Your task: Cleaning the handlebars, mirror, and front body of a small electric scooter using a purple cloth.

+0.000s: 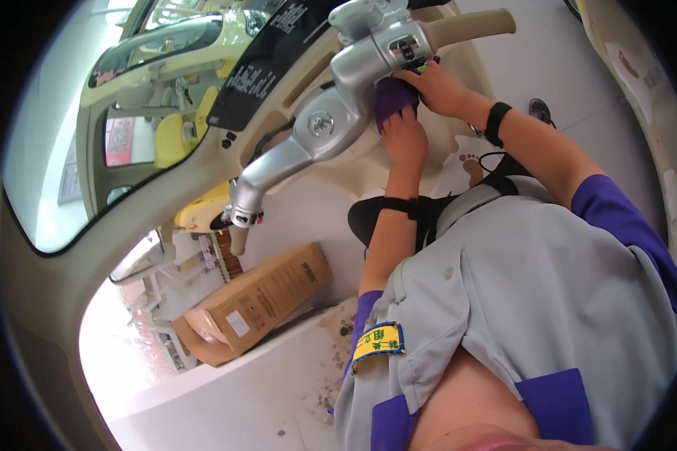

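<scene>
A bunched purple cloth [396, 101] lies below the silver handlebar [359, 71], close to the steering column. My left hand [405, 140] grips its lower part, with the fingers bent into the fabric. At its upper right edge, my right hand [442, 89] pinches the cloth near the switch housing [405, 51]. A small bright green bit [423, 68] shows by the right fingers; I cannot make out what it is. The handlebar's beige grip [470, 28] sticks out just above my right hand. What lies behind the cloth is hidden.
A beige dashboard with a black labelled panel [259, 64] and a windscreen frame [154, 199] borders the left. Beyond the open side, a long cardboard box [256, 301] lies on the floor. A beige door panel [632, 83] stands at right, and a dark shoe [540, 111] shows nearby.
</scene>
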Demonstrator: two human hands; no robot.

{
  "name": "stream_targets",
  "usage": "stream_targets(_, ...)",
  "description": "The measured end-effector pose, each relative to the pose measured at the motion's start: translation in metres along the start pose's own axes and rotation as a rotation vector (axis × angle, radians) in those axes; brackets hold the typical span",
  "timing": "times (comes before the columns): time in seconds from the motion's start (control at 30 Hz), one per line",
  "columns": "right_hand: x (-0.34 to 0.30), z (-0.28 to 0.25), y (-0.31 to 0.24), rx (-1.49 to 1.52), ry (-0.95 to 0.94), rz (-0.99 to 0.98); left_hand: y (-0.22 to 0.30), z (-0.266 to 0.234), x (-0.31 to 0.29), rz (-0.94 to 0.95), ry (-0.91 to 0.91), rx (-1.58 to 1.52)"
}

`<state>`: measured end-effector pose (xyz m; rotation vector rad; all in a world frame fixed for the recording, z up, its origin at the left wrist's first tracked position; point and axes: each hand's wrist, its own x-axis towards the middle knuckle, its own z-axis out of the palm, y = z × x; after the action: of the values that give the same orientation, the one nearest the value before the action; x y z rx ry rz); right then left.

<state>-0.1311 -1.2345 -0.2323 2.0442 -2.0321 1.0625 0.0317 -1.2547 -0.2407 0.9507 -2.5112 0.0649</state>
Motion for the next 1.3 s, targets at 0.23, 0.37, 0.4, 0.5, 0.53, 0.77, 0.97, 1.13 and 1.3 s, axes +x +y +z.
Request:
stream_targets(0.23,0.015,-0.049,-0.015,0.006,-0.188,0.202,0.027,-0.01,0.044,-0.143,-0.112,-0.079)
stream_targets(0.37,0.007,-0.012,-0.009,-0.071,-0.163,0.174,0.013,0.015,0.027,-0.161,-0.047,0.069)
stream_targets(0.4,0.005,-0.009,-0.015,-0.003,-0.175,0.088,-0.001,0.021,0.016,-0.148,-0.049,0.079)
stream_targets(0.5,-0.001,-0.009,-0.016,0.133,-0.157,-0.004,-0.015,0.029,-0.002,-0.008,0.165,0.198)
stream_targets(0.53,-0.003,-0.008,-0.012,0.19,-0.129,-0.01,-0.011,0.027,0.0,-0.092,0.055,0.18)
stream_targets(0.77,0.003,-0.03,0.058,0.417,0.048,0.163,0.034,0.04,0.056,0.124,-0.013,0.162)
stream_targets(0.97,0.011,-0.068,0.117,0.138,0.149,0.193,0.083,0.048,0.125,0.276,-0.056,0.037)
stream_targets(1.13,0.0,-0.042,0.114,0.286,0.328,0.28,0.092,0.054,0.125,0.249,-0.062,0.027)
stream_targets(1.3,-0.022,-0.037,0.095,0.398,0.438,0.235,0.068,0.048,0.077,0.189,-0.217,0.092)
